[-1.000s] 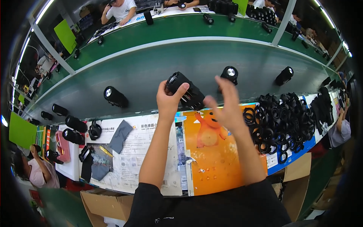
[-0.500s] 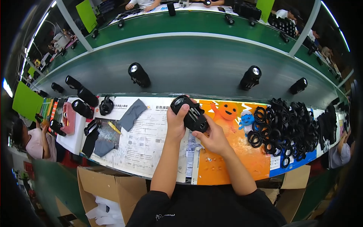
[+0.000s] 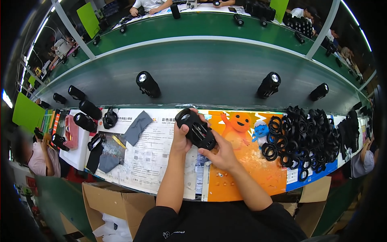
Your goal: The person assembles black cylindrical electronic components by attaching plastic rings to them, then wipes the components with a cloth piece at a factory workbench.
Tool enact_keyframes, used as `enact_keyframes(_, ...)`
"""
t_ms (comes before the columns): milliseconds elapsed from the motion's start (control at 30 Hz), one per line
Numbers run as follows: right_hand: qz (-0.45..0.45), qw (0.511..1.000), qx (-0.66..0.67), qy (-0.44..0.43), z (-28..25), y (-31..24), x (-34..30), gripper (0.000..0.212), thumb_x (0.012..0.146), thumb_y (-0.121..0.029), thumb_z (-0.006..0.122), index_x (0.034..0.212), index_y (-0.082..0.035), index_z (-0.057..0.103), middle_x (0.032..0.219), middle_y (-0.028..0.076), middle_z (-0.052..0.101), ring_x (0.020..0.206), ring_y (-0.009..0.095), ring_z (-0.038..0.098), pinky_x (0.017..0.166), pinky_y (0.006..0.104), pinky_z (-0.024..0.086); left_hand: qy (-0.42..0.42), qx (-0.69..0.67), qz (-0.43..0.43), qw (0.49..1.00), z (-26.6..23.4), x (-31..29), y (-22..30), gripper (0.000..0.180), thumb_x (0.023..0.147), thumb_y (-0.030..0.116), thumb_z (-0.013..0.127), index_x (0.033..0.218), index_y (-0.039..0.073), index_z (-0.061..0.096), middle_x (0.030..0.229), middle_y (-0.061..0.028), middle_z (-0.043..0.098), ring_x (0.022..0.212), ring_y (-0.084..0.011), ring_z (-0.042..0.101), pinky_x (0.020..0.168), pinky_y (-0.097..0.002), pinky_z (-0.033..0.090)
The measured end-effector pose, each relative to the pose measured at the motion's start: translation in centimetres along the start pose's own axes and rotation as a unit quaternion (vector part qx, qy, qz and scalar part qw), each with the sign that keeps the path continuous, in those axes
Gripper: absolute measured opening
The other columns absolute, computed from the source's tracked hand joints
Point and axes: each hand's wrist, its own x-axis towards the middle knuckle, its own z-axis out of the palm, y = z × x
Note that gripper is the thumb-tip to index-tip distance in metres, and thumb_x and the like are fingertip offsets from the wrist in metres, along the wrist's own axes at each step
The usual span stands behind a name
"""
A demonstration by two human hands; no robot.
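Note:
Between my two hands, over the middle of the table, is a black cylindrical speaker (image 3: 195, 130), tilted with a long recessed slot in its side facing up. My left hand (image 3: 181, 140) is wrapped round its left end, thumb on the near side and fingers mostly hidden behind it. At the lower right end, my right hand (image 3: 223, 153) grips with the thumb along the near edge and the fingers on the far side. Beneath them lie white printed sheets (image 3: 149, 169) and an orange printed board (image 3: 246, 173).
A heap of black rings (image 3: 302, 137) covers the right side. Grey cloths (image 3: 138, 128), a yellow-handled tool (image 3: 118, 141) and black speakers (image 3: 90, 109) lie left. More speakers (image 3: 147, 84) stand on the green conveyor belt (image 3: 209, 72). An open cardboard box (image 3: 133, 211) stands below.
The speaker has come slightly down and left and has turned, showing its slot more fully. My left thumb has slid from its top to its near side.

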Motion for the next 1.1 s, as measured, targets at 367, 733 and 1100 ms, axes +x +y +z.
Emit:
enact_keyframes(367, -0.020, 0.996, 0.082, 0.018, 0.2, 1.0, -0.2, 0.086, 0.095, -0.029, 0.094, 0.159, 0.009, 0.050, 0.131, 0.021, 0.072, 0.122, 0.024, 0.073, 0.104, 0.0372, 0.059, 0.057, 0.029, 0.030, 0.997, 0.4, -0.5, -2.3, 0.082, 0.092, 0.064, 0.087, 0.142, 0.007, 0.058, 0.118, -0.0126, 0.069, 0.106, -0.0301, 0.075, 0.095, -0.0429, 0.067)
enact_keyframes(733, -0.040, 0.999, 0.002, 0.020, -0.5, -0.5, -0.5, 0.086, 0.094, -0.039, 0.092, 0.158, 0.003, 0.054, 0.138, 0.026, 0.072, 0.131, 0.039, 0.071, 0.110, 0.0451, 0.056, 0.052, 0.016, 0.026, 0.998, 1.0, -0.7, -2.3, 0.070, 0.091, 0.045, 0.092, 0.139, 0.004, 0.059, 0.115, -0.0133, 0.070, 0.102, -0.0297, 0.076, 0.092, -0.0429, 0.067)
enact_keyframes(1100, -0.067, 0.816, -0.574, -0.014, -24.5, -3.2, 2.6, 0.038, 0.093, -0.003, 0.073, 0.124, -0.020, 0.088, 0.142, 0.007, 0.072, 0.135, 0.031, 0.058, 0.117, 0.0443, 0.046, 0.050, 0.140, -0.033, 0.988, 0.3, -0.2, -1.7, 0.061, 0.093, 0.039, 0.088, 0.135, 0.005, 0.060, 0.110, -0.0145, 0.072, 0.095, -0.0290, 0.077, 0.086, -0.0411, 0.067)
